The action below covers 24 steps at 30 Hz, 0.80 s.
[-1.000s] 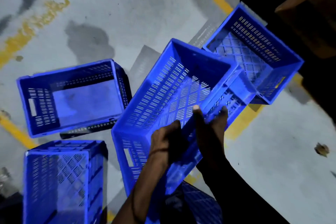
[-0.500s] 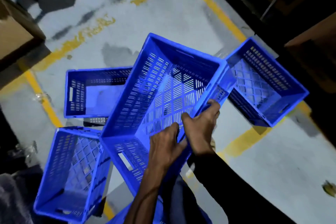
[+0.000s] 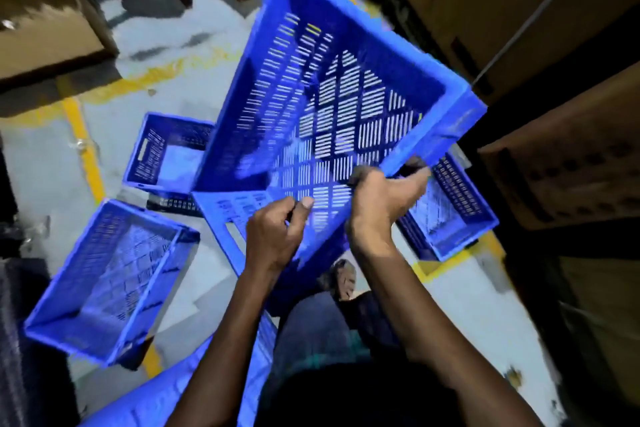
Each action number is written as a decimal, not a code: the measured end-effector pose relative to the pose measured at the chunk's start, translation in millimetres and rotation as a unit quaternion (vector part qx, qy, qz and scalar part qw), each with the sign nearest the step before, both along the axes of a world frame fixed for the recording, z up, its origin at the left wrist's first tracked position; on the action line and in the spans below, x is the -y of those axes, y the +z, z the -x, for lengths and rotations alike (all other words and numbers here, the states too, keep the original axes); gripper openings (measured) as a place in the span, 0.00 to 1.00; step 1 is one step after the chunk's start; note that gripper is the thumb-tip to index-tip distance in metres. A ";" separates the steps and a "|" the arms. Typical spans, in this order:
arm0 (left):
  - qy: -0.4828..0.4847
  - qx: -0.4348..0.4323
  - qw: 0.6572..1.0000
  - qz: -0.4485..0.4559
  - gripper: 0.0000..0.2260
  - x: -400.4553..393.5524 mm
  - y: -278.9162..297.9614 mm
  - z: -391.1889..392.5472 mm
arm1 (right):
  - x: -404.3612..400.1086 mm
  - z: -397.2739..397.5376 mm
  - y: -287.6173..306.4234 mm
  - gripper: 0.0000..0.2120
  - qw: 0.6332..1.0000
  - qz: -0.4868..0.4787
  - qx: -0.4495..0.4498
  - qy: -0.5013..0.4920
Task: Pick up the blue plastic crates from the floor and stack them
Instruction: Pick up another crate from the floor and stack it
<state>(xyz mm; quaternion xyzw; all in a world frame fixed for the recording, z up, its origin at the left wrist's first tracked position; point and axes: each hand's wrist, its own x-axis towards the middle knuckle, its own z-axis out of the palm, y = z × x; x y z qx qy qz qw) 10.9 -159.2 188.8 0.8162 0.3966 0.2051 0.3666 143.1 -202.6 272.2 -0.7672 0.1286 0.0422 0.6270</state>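
Both hands grip one long rim of the lifted blue crate (image 3: 332, 107): the left hand (image 3: 275, 236) is clenched on the rim near the crate's near corner, the right hand (image 3: 381, 204) closed over the same rim further along. The crate hangs tilted in the air, its open side facing the person, well clear of the floor (image 3: 180, 55). Three more crates lie on the floor: the slotted crate (image 3: 166, 152) beyond the lifted crate's left edge, the near-left crate (image 3: 107, 281) below that, and the right-hand crate (image 3: 457, 215) partly behind the right hand.

To do this step well, I would level the lifted crate first (a one-sided hold lets it swing), shift one hand to the opposite rim, then lower it squarely into whichever floor crate serves as the base, corners aligned.
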 end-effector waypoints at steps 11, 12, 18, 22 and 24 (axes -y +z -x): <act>0.182 -0.048 0.980 -0.064 0.14 -20.0 23.3 1.3 | 12.8 -50.8 108.5 0.26 0.984 -0.173 0.018 -0.048; 0.149 -0.032 0.984 -0.089 0.13 -20.9 22.4 1.6 | 16.9 -58.1 115.8 0.23 0.980 -0.190 0.012 -0.061; 0.024 -0.016 0.988 -0.151 0.06 -25.0 44.6 -36.6 | 47.8 -82.8 125.1 0.23 0.966 -0.230 0.009 -0.116; -0.019 0.012 0.980 -0.196 0.05 -43.4 69.7 -56.2 | 68.3 -96.9 135.9 0.21 0.948 -0.265 -0.029 -0.176; -0.014 0.002 0.977 -0.213 0.09 -61.7 79.3 -59.4 | 77.6 -99.4 146.3 0.14 0.937 -0.291 -0.027 -0.192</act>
